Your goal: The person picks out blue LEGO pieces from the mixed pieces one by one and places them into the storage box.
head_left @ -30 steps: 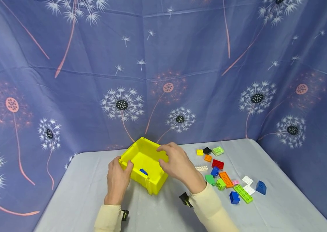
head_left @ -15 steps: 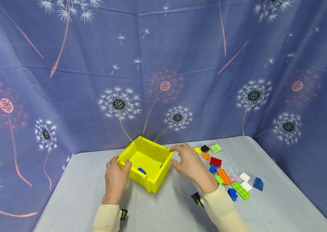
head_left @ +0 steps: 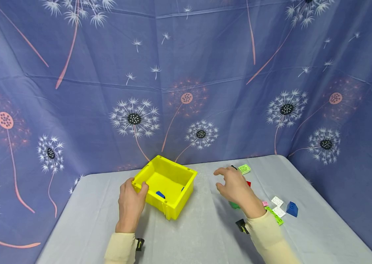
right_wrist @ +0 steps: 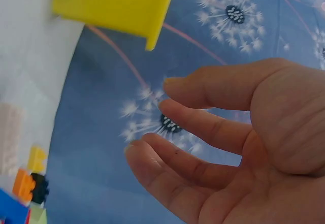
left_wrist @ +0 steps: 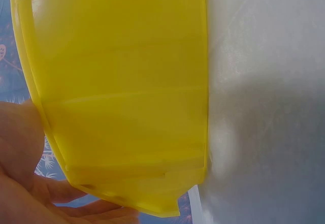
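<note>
My left hand point(head_left: 131, 205) grips the near-left corner of a yellow plastic box point(head_left: 184, 196), thumb over the rim and fingers outside. In the left wrist view the box wall point(left_wrist: 127, 82) fills much of the picture, with the left hand point(left_wrist: 20, 163) at its edge. A small blue piece point(head_left: 160, 194) lies on the box floor; another blue bit shows by the right wall. Off to the right of the box, my right hand point(head_left: 238, 189) hovers in front of loose toy bricks, fingers loosely bent and nothing between them, as the right wrist view also shows.
Toy bricks lie on the right of the grey-covered table point(head_left: 199, 234): a light green one point(head_left: 244, 169), two white ones point(head_left: 277, 201), a blue slope brick point(head_left: 292, 209) and a long green one point(head_left: 279, 220). The right arm hides others. A blue dandelion-patterned curtain point(head_left: 238, 121) stands behind.
My right hand has left the box's right rim and moved right, over the bricks, covering several from view. The left hand has kept its grip on the box, which stays nearly in place.
</note>
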A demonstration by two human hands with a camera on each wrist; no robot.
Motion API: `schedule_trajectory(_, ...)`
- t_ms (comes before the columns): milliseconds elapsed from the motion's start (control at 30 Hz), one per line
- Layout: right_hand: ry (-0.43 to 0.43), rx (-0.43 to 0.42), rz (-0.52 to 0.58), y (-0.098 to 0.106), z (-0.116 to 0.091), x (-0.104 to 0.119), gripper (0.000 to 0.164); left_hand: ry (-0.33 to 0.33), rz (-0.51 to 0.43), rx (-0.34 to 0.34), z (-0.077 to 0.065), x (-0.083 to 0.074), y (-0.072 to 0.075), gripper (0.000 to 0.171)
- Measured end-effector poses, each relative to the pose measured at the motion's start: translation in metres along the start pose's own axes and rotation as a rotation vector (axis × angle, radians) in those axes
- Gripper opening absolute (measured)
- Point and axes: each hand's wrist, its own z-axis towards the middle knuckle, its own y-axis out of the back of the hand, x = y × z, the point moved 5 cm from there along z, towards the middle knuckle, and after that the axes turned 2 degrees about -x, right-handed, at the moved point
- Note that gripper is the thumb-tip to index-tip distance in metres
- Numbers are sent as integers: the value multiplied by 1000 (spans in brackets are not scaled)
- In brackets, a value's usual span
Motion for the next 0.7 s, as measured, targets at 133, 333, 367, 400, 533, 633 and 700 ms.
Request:
schedule_trajectory(133,-26,17,-14,0,-3,-16,36,3,0,6,0,0,0,67)
schedule_trajectory(333,-101,67,-36,-4,-4,-44,37,-2,-1,8,-1,-1,0,67)
schedule_trajectory(367,-112,72,-42,-5,-4,-48,38,-3,-2,8,-2,-1,0,66)
schedule_trajectory(400,-123,79,-46,-5,-4,-53,39,-4,-1,7,-2,-1,0,66)
schedule_trajectory(533,-159,105,-60,-6,-3,-66,38,-6,-1,6,-1,-1,1,67)
schedule_trajectory(633,-179,112,-74,-5,-3,-73,32,-4,-3,4,-1,0,1,67)
schedule_trajectory(700,-195,124,-85,-5,-3,-77,27,-3,-3,6,-1,0,1,67)
